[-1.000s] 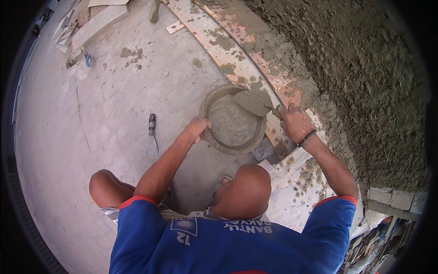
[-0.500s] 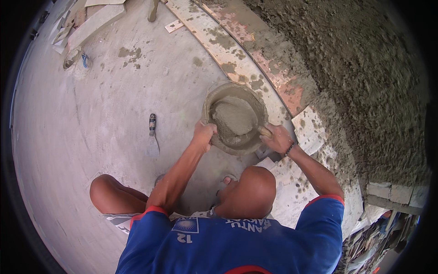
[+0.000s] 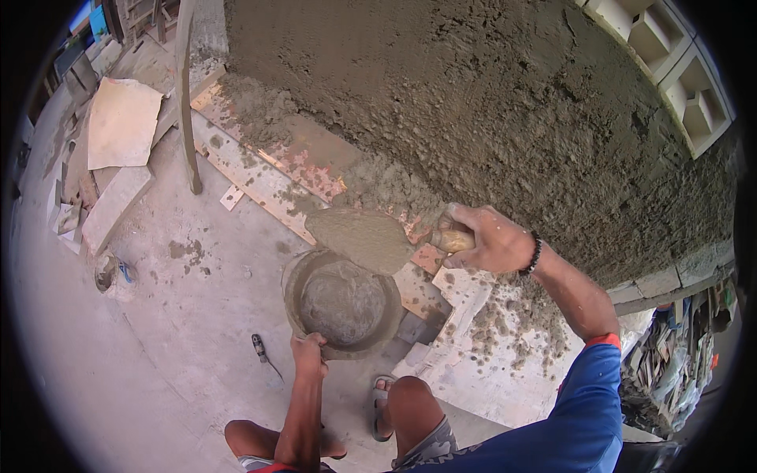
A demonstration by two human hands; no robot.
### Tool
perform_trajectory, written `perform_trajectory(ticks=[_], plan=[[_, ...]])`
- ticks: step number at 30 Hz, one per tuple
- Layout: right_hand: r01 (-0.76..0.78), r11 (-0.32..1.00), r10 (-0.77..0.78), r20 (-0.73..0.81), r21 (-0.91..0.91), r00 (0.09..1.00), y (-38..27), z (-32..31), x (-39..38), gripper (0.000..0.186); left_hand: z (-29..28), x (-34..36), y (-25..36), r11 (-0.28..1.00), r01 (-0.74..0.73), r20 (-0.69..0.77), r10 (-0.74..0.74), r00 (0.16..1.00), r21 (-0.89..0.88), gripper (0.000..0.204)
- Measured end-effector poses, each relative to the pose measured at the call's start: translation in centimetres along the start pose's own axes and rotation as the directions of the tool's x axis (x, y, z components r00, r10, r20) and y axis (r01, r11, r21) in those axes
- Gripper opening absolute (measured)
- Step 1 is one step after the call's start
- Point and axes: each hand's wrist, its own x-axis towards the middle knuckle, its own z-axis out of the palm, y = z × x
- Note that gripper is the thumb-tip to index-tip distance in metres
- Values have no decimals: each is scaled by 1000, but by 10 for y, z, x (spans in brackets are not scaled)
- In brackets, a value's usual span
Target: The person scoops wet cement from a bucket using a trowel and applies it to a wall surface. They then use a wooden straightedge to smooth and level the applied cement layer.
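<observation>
My right hand (image 3: pixel 498 240) is closed round the wooden handle of a trowel (image 3: pixel 453 240). Wet grey mortar (image 3: pixel 359 236) covers its blade, which is up over the far rim of a round mortar tub (image 3: pixel 382 327). My left hand (image 3: pixel 309 355) grips the tub's near rim, fingers wrapped over the edge. More wet mortar lies in the bottom of the tub. Rough fresh mortar coats the wall (image 3: pixel 489 118) beyond my right hand.
Splattered boards (image 3: pixel 252 185) run along the wall's foot. A putty knife (image 3: pixel 260 347) lies on the concrete floor at left. Farther off are a small container (image 3: pixel 106 273), an upright wooden stick (image 3: pixel 187 102) and board scraps (image 3: pixel 122 122). Piled debris (image 3: pixel 670 363) stands at right.
The trowel has come up out of the tub loaded with mortar, as my right hand moved forward toward the wall. My left hand still holds the rim. The view has swung toward the wall.
</observation>
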Motion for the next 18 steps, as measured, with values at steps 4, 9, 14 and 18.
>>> perform_trajectory(ticks=[4,9,14,18], plan=[[-245,877,177,196,414,965,7,-90,30,40,-1,-44,46,1000,19,-41,-20,999,-23,45],[-376,884,155,-584,-278,797,89,-229,58,38,21,-102,83,997,74,-47,-74,996,-12,41],[-366,867,132,-554,-337,822,58,-265,11,40,37,-138,122,996,89,-37,-90,995,-15,37],[-242,960,238,-49,-144,970,-14,-196,-29,38,71,-168,160,996,59,-38,-62,997,-67,36]])
